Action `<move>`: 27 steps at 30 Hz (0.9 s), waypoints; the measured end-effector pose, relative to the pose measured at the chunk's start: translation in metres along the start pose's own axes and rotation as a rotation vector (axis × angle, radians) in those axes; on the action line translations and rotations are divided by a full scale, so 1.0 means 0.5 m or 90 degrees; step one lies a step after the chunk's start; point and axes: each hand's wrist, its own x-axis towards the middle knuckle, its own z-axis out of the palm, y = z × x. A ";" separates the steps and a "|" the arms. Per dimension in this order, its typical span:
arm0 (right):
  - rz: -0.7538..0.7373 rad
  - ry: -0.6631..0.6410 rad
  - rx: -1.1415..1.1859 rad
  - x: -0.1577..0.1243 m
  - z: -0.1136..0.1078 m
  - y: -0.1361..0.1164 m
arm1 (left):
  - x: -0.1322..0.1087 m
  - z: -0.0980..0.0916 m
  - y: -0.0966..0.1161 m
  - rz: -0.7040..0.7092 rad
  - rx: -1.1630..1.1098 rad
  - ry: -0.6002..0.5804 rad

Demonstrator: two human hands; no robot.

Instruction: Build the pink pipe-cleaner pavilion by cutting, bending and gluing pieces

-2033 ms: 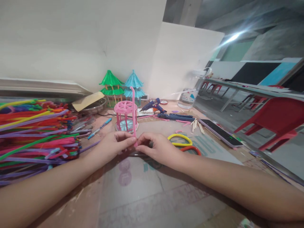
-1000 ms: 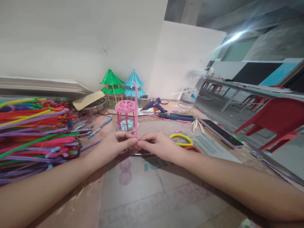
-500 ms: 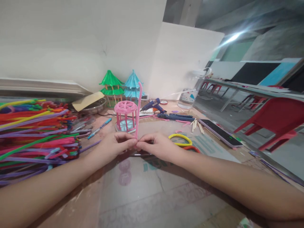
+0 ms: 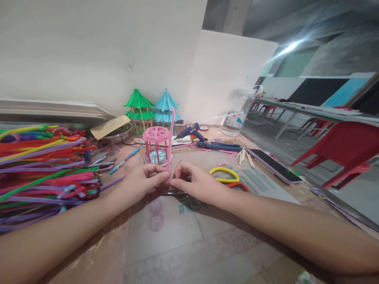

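A pink pipe cleaner [image 4: 170, 142] stands almost upright, its top slightly bent. Near its lower end, the thumb and fingers of my left hand [image 4: 149, 178] are closed on it. My right hand [image 4: 194, 181] is curled close beside, thumb and forefinger tips brought together at the bottom end of the same pipe cleaner. The very tip is mostly hidden by the fingers. Just behind stands a small round pink pavilion frame [image 4: 156, 135] with pink posts and a pale blue base. Scissors with yellow and orange handles [image 4: 226, 169] lie beyond my right hand.
Many coloured pipe cleaners [image 4: 44, 165] are heaped at left, near a blue pen [image 4: 124, 159]. Green [image 4: 137, 103] and blue [image 4: 166, 103] model pavilions stand behind. A glue gun [image 4: 191, 132], pliers-like dark tool [image 4: 219, 146], short sticks [image 4: 242, 156], phone [image 4: 275, 165] and water bottle [image 4: 235, 118] lie rightward.
The pink pipe cleaner has shifted slightly left and down with my left hand. My right forefinger has lifted and arched a little, widening the gap between my hands.
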 end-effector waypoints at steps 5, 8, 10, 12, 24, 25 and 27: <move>-0.007 -0.016 -0.018 0.000 -0.001 0.001 | 0.000 0.001 -0.007 -0.006 -0.029 -0.009; -0.029 -0.022 -0.055 -0.002 0.000 0.005 | 0.000 0.000 -0.009 -0.001 -0.014 -0.011; -0.057 -0.014 -0.121 -0.006 0.002 0.005 | 0.000 0.001 -0.009 0.009 -0.004 -0.014; -0.102 0.002 -0.217 -0.011 0.005 0.005 | 0.000 0.003 -0.008 0.025 0.006 -0.016; -0.171 0.030 -0.415 -0.015 0.010 0.003 | 0.001 0.006 -0.005 0.050 0.017 -0.049; -0.169 0.021 -0.420 -0.017 0.007 -0.001 | 0.000 0.006 -0.006 0.050 0.012 -0.047; -0.173 -0.012 -0.424 -0.021 -0.003 -0.012 | -0.002 0.007 -0.008 0.052 0.001 -0.043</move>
